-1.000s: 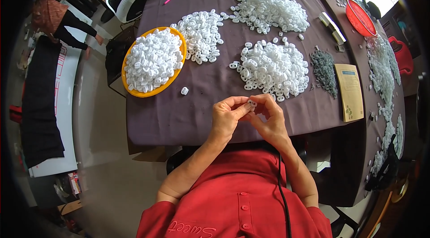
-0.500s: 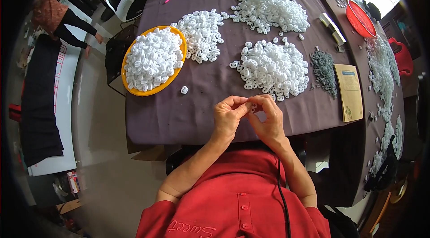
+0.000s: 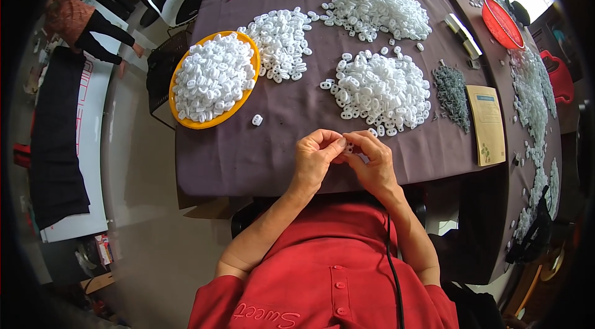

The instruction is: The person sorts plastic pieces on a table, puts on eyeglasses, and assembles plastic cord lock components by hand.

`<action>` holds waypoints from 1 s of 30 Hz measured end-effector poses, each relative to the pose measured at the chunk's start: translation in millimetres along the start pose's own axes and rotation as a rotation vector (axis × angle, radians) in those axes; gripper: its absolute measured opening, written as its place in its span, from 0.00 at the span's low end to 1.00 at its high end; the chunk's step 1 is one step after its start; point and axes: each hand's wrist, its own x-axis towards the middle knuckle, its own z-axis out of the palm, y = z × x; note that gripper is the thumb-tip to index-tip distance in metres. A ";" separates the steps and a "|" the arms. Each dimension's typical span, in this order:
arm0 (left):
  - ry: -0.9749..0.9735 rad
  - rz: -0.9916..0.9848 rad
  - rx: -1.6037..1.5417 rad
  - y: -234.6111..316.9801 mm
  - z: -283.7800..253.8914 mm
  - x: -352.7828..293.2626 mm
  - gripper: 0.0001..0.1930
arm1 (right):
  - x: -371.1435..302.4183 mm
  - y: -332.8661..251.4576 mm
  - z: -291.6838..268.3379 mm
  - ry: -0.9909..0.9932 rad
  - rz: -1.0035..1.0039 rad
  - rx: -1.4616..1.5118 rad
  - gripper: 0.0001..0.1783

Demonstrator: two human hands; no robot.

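Note:
My left hand (image 3: 315,157) and my right hand (image 3: 374,160) meet fingertip to fingertip over the near table edge. The right fingers are closed round a small white two-holed plastic piece (image 3: 349,149), mostly covered by them. My left thumb and forefinger pinch together right against it; what lies between them is hidden. Just beyond is a pile of white oval two-holed pieces (image 3: 383,90). A heap of small dark grey pieces (image 3: 452,96) lies to its right. One white piece (image 3: 257,119) sits alone on the cloth at left.
A yellow dish (image 3: 215,123) heaped with white pieces stands at the left table edge. Two more white piles (image 3: 279,44) (image 3: 379,10) lie farther back. At right are a tan booklet (image 3: 486,127), a black-and-white block (image 3: 463,36) and a red basket (image 3: 501,24). Another person (image 3: 83,25) stands far left.
The whole view has shifted slightly, with the table things a little higher in it. My hands stay together, and the fingers have moved only a little round the white piece.

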 end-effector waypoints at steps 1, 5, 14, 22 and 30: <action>-0.007 0.030 0.002 -1.6 -1.2 0.2 0.03 | 0.7 -1.7 -0.7 -0.026 0.017 0.020 0.18; 0.000 0.047 -0.028 -3.4 -2.4 0.5 0.03 | 3.0 -3.6 -3.2 -0.074 0.054 0.065 0.19; 0.025 0.072 0.028 0.0 -0.4 -0.5 0.02 | -7.5 4.1 3.5 0.047 0.268 0.265 0.21; -0.030 0.134 0.105 2.0 -0.1 -1.3 0.03 | -4.9 9.2 1.6 -0.001 0.198 0.300 0.17; -0.056 0.168 0.186 5.1 -1.0 -0.8 0.04 | -7.9 11.9 3.3 -0.010 0.301 0.437 0.19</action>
